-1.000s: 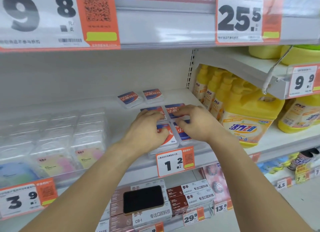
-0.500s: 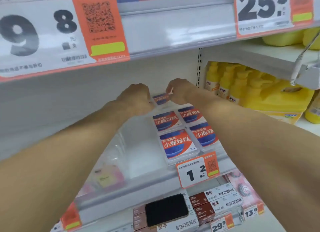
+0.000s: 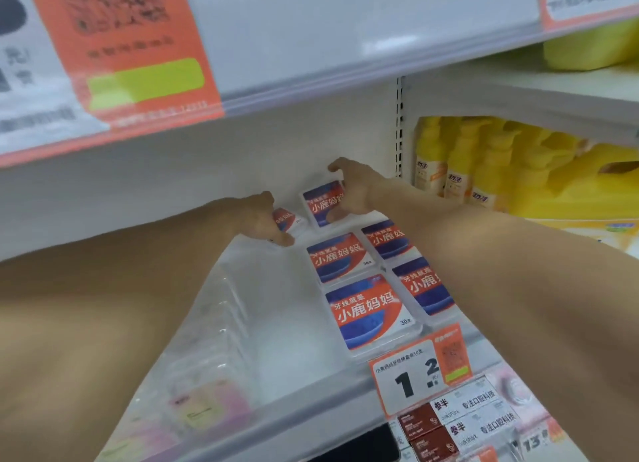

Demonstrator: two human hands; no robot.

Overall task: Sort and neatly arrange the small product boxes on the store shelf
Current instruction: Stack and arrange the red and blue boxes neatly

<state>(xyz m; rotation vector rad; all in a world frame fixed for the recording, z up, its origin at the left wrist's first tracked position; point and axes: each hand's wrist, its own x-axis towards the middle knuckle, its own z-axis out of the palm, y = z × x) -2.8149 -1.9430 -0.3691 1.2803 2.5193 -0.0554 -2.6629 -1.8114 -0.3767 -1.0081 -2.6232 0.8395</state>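
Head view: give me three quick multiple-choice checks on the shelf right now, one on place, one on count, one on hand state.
1. Where is the right hand?
A. on the box at the back of the shelf
B. on the price tag
C. on the yellow bottles

2. How many small boxes lie in front of both hands?
A. one
B. four
C. seven

3. What is the left hand doing?
A. hanging idle
B. holding a small box
C. gripping a bottle

Answers: 1 A, its fingers curl round the rearmost box. 2 B, two rows of two. 3 B, the left rear box shows under its fingers.

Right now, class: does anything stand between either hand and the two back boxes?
Nothing visible does. The right hand already grips the back right box; the left hand touches the tilted back left box.
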